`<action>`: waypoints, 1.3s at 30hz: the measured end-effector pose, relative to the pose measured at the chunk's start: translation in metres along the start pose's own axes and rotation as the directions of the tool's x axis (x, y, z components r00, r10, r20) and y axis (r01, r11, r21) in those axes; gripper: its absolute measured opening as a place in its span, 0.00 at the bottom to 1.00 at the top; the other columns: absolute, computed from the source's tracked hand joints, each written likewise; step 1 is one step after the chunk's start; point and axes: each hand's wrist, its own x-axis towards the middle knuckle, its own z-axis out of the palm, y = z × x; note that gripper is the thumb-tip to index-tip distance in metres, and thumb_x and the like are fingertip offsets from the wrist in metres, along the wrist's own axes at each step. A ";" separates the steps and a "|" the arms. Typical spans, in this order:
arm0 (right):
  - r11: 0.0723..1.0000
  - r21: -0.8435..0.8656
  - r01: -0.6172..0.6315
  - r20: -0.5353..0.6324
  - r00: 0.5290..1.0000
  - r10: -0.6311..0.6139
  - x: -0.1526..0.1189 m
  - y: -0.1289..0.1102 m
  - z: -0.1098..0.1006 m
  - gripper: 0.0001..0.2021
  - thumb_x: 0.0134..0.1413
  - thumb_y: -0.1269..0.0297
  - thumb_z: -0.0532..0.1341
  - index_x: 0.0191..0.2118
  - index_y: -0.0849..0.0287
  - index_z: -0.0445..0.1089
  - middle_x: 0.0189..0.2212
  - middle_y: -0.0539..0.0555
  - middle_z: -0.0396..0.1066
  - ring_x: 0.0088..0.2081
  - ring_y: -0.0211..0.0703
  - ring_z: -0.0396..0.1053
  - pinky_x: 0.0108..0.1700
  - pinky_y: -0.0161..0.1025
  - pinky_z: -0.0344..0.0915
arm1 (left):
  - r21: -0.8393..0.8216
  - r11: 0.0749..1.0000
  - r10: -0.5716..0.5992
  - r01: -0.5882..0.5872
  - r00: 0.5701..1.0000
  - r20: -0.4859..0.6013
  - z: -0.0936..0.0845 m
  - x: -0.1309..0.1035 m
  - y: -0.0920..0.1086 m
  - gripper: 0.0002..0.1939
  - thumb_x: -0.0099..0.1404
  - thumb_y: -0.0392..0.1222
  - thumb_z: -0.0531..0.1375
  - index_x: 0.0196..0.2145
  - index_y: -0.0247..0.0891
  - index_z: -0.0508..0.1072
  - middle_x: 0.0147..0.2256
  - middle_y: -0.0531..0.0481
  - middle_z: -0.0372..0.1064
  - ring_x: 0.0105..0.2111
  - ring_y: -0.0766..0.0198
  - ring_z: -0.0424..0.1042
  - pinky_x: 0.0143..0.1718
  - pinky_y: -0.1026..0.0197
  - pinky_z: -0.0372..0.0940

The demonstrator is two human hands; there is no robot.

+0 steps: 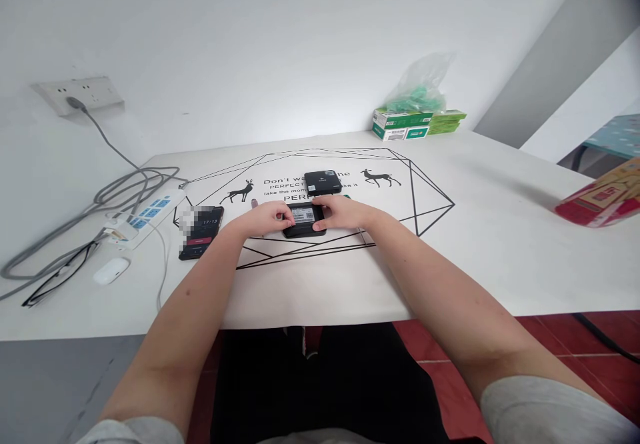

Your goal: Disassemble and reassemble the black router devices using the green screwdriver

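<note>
A flat black rectangular device (303,215) with a white printed label in its recess lies on the white table mat between my hands. My right hand (344,212) grips its right side, thumb near the front corner and fingers along the back edge. At the device's left part, my left hand (269,219) is closed, thumb and fingertips pinched together over it; whatever is between them is hidden. Just behind lies a black cover-like piece (323,181) with small stickers. A pinkish handle end (255,203) shows behind my left hand. Something green (347,197) peeks out behind my right hand.
On the left are a phone (203,231), a white power strip (150,216) with grey cable, eyeglasses (60,274) and a white earbud case (111,271). Green boxes (403,124) under a plastic bag (420,91) stand by the wall. A red package (600,201) sits at right.
</note>
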 end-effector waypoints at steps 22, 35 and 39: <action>0.946 -0.003 0.325 -0.091 0.942 -0.324 -0.002 -0.018 0.025 0.39 0.56 0.56 0.73 0.72 0.51 0.64 0.75 0.63 0.62 0.75 0.65 0.58 0.76 0.66 0.53 | 0.434 0.834 -0.186 0.339 0.915 -0.358 0.004 0.021 -0.070 0.12 0.73 0.44 0.61 0.39 0.43 0.86 0.49 0.37 0.79 0.54 0.39 0.69 0.56 0.42 0.67; 0.956 -0.081 0.283 0.037 0.959 -0.281 -0.005 -0.026 0.026 0.30 0.58 0.53 0.74 0.65 0.47 0.73 0.76 0.61 0.60 0.77 0.70 0.54 0.76 0.71 0.47 | 0.436 0.823 -0.229 0.363 0.915 -0.331 0.002 0.019 -0.061 0.11 0.70 0.46 0.64 0.34 0.40 0.84 0.49 0.36 0.78 0.54 0.37 0.70 0.56 0.42 0.67; 0.960 -0.071 0.270 0.024 0.963 -0.269 -0.006 -0.027 0.028 0.42 0.55 0.54 0.74 0.74 0.45 0.63 0.78 0.61 0.55 0.79 0.68 0.50 0.77 0.71 0.46 | 0.411 0.841 -0.229 0.352 0.919 -0.320 0.002 0.018 -0.056 0.08 0.68 0.41 0.64 0.32 0.39 0.82 0.47 0.35 0.78 0.54 0.37 0.70 0.55 0.42 0.68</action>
